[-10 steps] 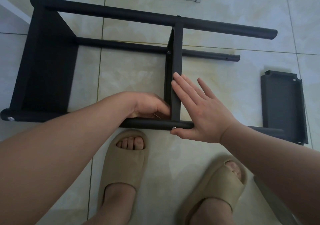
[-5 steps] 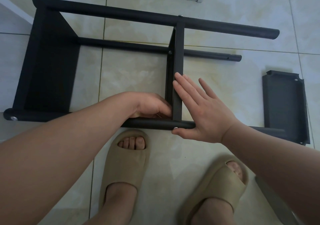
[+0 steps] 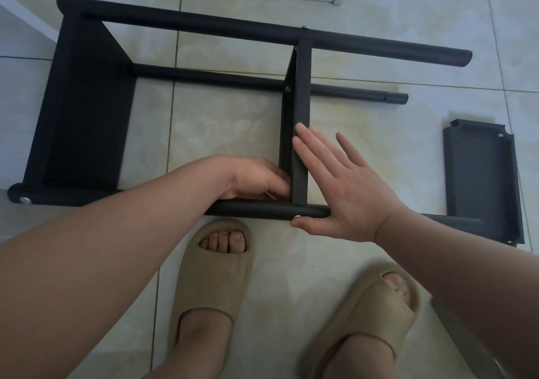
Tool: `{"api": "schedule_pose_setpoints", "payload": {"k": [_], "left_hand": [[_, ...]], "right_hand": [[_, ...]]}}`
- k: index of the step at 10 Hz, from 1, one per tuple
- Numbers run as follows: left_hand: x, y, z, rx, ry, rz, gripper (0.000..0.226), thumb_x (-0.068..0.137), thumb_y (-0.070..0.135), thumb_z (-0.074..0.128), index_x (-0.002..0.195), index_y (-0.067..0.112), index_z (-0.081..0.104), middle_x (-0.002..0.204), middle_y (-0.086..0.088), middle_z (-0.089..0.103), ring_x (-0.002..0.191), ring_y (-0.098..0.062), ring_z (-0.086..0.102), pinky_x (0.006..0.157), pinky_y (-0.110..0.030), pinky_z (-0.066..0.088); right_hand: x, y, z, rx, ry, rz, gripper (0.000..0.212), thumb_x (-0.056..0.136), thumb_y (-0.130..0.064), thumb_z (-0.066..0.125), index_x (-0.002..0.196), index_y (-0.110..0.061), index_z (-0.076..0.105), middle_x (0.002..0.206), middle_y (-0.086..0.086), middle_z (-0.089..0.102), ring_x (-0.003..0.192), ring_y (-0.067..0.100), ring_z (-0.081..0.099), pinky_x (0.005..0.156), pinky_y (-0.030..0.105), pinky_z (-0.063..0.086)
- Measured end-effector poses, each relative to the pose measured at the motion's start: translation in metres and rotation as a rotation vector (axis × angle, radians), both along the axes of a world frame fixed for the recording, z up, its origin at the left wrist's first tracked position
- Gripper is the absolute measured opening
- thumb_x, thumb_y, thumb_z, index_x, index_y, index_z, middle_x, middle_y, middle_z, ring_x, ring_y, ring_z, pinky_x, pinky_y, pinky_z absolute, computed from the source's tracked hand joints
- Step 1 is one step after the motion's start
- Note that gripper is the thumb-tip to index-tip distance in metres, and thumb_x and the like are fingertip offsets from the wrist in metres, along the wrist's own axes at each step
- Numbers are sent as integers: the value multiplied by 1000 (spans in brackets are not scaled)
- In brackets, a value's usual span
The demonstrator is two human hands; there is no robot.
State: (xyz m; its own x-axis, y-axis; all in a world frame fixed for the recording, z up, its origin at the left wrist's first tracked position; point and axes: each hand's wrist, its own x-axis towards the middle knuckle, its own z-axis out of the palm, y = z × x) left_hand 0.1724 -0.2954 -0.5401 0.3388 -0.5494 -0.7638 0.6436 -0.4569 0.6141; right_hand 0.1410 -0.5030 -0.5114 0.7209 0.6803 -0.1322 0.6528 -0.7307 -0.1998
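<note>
Black frame (image 3: pixel 233 29): your right hand (image 3: pixel 347 191) presses straight fingers against its panel (image 3: pixel 302 86); left hand (image 3: pixel 250 177), at 9 o'clock of the panel, curls, grasp indiscernible.

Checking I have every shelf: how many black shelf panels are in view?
3: the left-end panel of the frame; the middle panel between left hand and right hand; the loose panel on the floor, right. A dark edge bottom right may be another.

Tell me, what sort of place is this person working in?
Most likely a room in a home. The floor is pale glossy tile, the person wears beige slippers, and a black metal rack frame lies on it half assembled, a loose shelf panel beside it.
</note>
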Motion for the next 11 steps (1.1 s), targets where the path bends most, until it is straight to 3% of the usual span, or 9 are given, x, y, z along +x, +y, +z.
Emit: {"api": "schedule_pose_setpoints", "payload": {"k": [3,4,6,7,9,11], "left_hand": [[1,2,-5,-84,126,37,16,89,-4,55,99,3,66,92,-16,69,87,-28,66,90,-39,49],[1,2,-2,-85,141,22,16,86,-2,55,94,6,67,92,-15,70,90,-29,65,96,-43,46],[0,1,-3,-92,135,50,25,90,-8,50,110,1,61,112,-25,63,104,-35,60,107,-49,42],[0,2,-5,-118,130,54,18,90,-3,55,104,0,64,98,-19,67,88,-27,67,91,-39,51],[1,2,-7,-76,98,25,16,88,-1,59,87,8,72,86,-12,72,80,-23,69,88,-37,52],[1,2,-6,-120,168,98,18,92,-6,51,96,6,64,92,-16,68,83,-26,67,89,-38,50]], "right_hand": [[0,0,0,1,1,-1,110,85,-79,42,161,-4,16,170,8,4,157,25,7,124,55,16],[0,0,0,2,-1,-2,110,85,-79,42,161,-5,15,170,8,4,157,24,7,124,56,17],[0,0,-1,1,-1,0,110,85,-79,42,161,-5,15,170,8,4,157,24,6,124,55,17],[0,0,0,3,-1,-3,110,85,-79,42,161,-4,16,170,8,4,157,24,6,124,56,17],[0,0,1,-2,3,-4,109,85,-78,41,161,-4,15,170,8,4,157,25,7,124,56,17],[0,0,1,-1,5,-2,109,85,-79,41,161,-5,15,170,8,4,157,24,6,124,55,17]]}}
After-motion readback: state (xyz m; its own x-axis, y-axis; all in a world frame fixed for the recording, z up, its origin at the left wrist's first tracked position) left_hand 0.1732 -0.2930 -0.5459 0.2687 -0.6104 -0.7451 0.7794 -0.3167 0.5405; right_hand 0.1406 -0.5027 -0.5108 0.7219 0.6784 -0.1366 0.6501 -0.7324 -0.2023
